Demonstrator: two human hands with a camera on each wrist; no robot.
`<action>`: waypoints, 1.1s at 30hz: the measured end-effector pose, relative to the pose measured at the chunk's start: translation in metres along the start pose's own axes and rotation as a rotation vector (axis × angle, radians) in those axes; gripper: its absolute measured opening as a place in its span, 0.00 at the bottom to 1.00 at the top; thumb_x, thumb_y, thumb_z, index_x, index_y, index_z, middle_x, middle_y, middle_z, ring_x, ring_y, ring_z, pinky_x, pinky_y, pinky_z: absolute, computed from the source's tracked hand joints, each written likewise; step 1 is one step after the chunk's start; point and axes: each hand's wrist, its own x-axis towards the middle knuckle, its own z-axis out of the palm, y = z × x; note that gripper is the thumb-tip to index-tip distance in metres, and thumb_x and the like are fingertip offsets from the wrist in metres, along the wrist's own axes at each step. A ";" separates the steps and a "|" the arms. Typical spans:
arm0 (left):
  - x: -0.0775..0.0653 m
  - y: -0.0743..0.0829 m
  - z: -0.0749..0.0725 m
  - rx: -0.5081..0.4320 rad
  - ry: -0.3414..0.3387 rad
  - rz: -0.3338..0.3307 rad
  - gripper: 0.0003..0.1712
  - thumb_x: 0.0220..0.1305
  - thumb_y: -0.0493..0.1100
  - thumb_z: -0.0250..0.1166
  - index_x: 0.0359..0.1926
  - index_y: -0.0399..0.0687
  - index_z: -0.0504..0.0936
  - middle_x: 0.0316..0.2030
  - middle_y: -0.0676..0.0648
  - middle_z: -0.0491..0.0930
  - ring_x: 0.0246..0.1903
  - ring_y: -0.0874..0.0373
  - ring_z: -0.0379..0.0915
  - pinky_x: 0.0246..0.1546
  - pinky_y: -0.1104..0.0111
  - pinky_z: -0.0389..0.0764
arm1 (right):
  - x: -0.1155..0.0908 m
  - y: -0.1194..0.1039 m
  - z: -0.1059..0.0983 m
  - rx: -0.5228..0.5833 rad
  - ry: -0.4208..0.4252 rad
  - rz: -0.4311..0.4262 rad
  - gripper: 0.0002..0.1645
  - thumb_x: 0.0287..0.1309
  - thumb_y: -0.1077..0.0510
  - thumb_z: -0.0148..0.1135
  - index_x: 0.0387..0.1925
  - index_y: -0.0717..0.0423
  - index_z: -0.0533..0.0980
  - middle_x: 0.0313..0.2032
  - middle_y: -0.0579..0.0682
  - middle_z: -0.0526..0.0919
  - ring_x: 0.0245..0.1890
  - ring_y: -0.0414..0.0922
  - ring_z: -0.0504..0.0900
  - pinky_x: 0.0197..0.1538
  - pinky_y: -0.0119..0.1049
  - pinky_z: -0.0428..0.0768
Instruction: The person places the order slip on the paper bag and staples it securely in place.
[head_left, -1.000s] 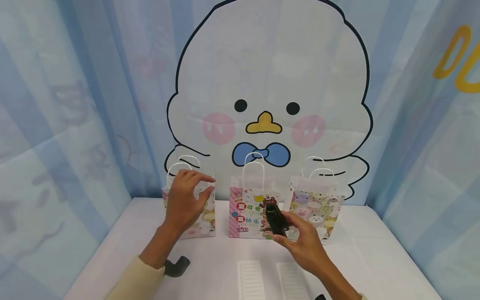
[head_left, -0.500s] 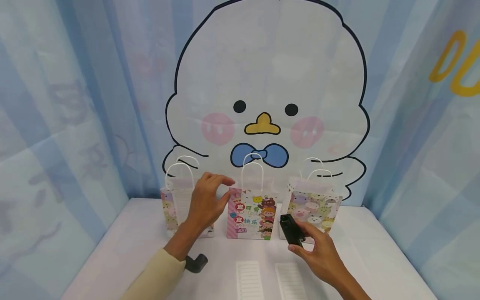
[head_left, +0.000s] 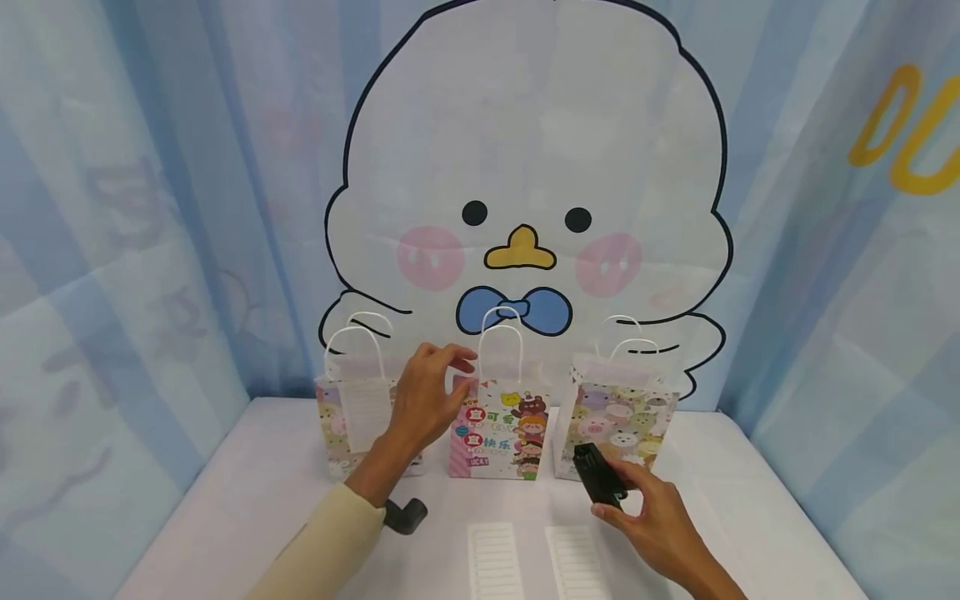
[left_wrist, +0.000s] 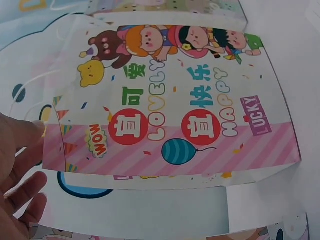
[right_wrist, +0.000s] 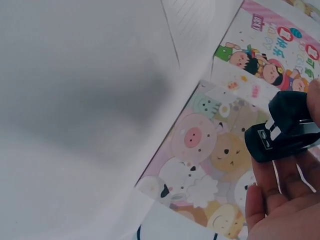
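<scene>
In the head view my left hand (head_left: 429, 396) is at the upper left corner of the middle paper gift bag (head_left: 498, 429), thumb and forefinger apart. The left wrist view has its fingertips (left_wrist: 36, 131) right at the bag's top edge. This bag has a pink striped side and cartoon figures. My right hand (head_left: 660, 517) grips a black stapler (head_left: 598, 475) in front of the right-hand gift bag (head_left: 622, 421), printed with animal faces. In the right wrist view the stapler (right_wrist: 282, 130) lies between thumb and fingers, its nose pointing left.
Behind my left hand stands the left gift bag (head_left: 337, 425), with a white lined sheet (head_left: 363, 415) against its front. Two more lined sheets, one left (head_left: 495, 560) and one right (head_left: 577, 562), lie on the white table. A printed curtain (head_left: 525, 133) hangs behind.
My left hand has moved right, from the left bag's top corner to the middle bag's, uncovering the sheet. The right hand has shifted right and down with the stapler.
</scene>
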 end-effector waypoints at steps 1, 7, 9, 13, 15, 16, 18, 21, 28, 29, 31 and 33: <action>0.000 0.000 0.001 0.001 -0.005 -0.004 0.20 0.65 0.44 0.78 0.56 0.54 0.86 0.47 0.52 0.91 0.48 0.54 0.77 0.52 0.56 0.87 | 0.000 0.001 0.000 -0.005 0.000 0.000 0.47 0.53 0.47 0.83 0.71 0.56 0.74 0.54 0.53 0.89 0.52 0.48 0.84 0.62 0.63 0.80; -0.001 -0.002 0.005 0.011 -0.010 -0.002 0.16 0.65 0.43 0.77 0.54 0.53 0.88 0.42 0.50 0.90 0.42 0.54 0.76 0.49 0.57 0.87 | 0.000 0.008 -0.002 -0.069 0.001 0.023 0.43 0.52 0.50 0.84 0.67 0.56 0.78 0.53 0.53 0.90 0.48 0.46 0.84 0.55 0.54 0.81; -0.001 -0.002 0.005 0.014 -0.007 0.000 0.15 0.65 0.43 0.77 0.53 0.52 0.89 0.41 0.50 0.89 0.41 0.54 0.76 0.48 0.58 0.86 | 0.001 0.011 -0.003 -0.104 -0.012 0.041 0.43 0.51 0.49 0.84 0.67 0.56 0.78 0.54 0.54 0.89 0.48 0.46 0.84 0.54 0.53 0.82; -0.001 -0.001 0.005 0.014 -0.009 -0.007 0.13 0.65 0.44 0.77 0.51 0.52 0.90 0.40 0.49 0.88 0.40 0.55 0.75 0.47 0.59 0.86 | 0.006 0.021 -0.002 -0.169 -0.061 0.085 0.43 0.51 0.47 0.84 0.66 0.57 0.78 0.57 0.59 0.88 0.51 0.49 0.84 0.57 0.60 0.80; -0.001 0.000 0.006 0.014 -0.016 -0.011 0.12 0.65 0.44 0.77 0.49 0.52 0.90 0.40 0.49 0.88 0.40 0.54 0.75 0.47 0.59 0.86 | 0.008 0.028 -0.002 -0.199 -0.092 0.105 0.44 0.51 0.46 0.84 0.66 0.59 0.78 0.58 0.60 0.87 0.51 0.50 0.84 0.58 0.62 0.78; -0.001 0.000 0.006 0.014 -0.022 -0.013 0.11 0.65 0.44 0.77 0.48 0.52 0.90 0.40 0.49 0.88 0.40 0.54 0.75 0.47 0.59 0.86 | 0.009 0.031 -0.002 -0.215 -0.104 0.113 0.44 0.50 0.45 0.84 0.65 0.59 0.78 0.59 0.61 0.87 0.51 0.51 0.84 0.59 0.64 0.77; -0.001 0.001 0.006 0.016 -0.029 -0.012 0.10 0.65 0.44 0.77 0.47 0.51 0.91 0.39 0.49 0.89 0.40 0.54 0.75 0.47 0.59 0.85 | 0.011 0.038 -0.002 -0.246 -0.121 0.121 0.45 0.49 0.44 0.85 0.64 0.59 0.79 0.58 0.60 0.87 0.50 0.50 0.83 0.57 0.63 0.74; 0.000 0.001 0.006 0.021 -0.032 -0.001 0.09 0.65 0.44 0.78 0.45 0.51 0.91 0.38 0.49 0.89 0.40 0.55 0.74 0.46 0.60 0.84 | 0.012 0.046 -0.001 -0.284 -0.125 0.115 0.45 0.47 0.43 0.85 0.63 0.58 0.79 0.57 0.59 0.87 0.49 0.50 0.83 0.54 0.59 0.73; 0.000 0.001 0.004 0.026 -0.036 0.018 0.08 0.64 0.46 0.78 0.42 0.50 0.92 0.35 0.50 0.87 0.40 0.55 0.73 0.45 0.61 0.82 | 0.014 0.058 0.001 -0.340 -0.108 0.099 0.42 0.44 0.42 0.86 0.60 0.55 0.82 0.55 0.58 0.88 0.50 0.51 0.84 0.49 0.53 0.71; 0.000 0.001 0.004 0.028 -0.037 0.019 0.08 0.64 0.46 0.78 0.42 0.50 0.92 0.35 0.50 0.86 0.40 0.55 0.74 0.45 0.61 0.82 | 0.014 0.059 0.001 -0.344 -0.110 0.099 0.42 0.44 0.41 0.86 0.59 0.54 0.82 0.54 0.57 0.88 0.49 0.51 0.84 0.48 0.53 0.71; -0.001 0.001 0.004 0.028 -0.039 0.022 0.08 0.64 0.47 0.78 0.42 0.50 0.92 0.35 0.50 0.86 0.40 0.55 0.74 0.45 0.61 0.82 | 0.014 0.060 0.002 -0.346 -0.115 0.099 0.40 0.44 0.41 0.86 0.57 0.53 0.83 0.53 0.56 0.89 0.48 0.51 0.84 0.48 0.54 0.71; -0.001 0.001 0.004 0.027 -0.037 0.026 0.08 0.64 0.46 0.78 0.41 0.50 0.92 0.35 0.50 0.86 0.39 0.55 0.73 0.45 0.61 0.82 | 0.014 0.061 0.003 -0.348 -0.117 0.100 0.39 0.43 0.41 0.86 0.55 0.52 0.83 0.52 0.56 0.89 0.47 0.50 0.83 0.49 0.55 0.72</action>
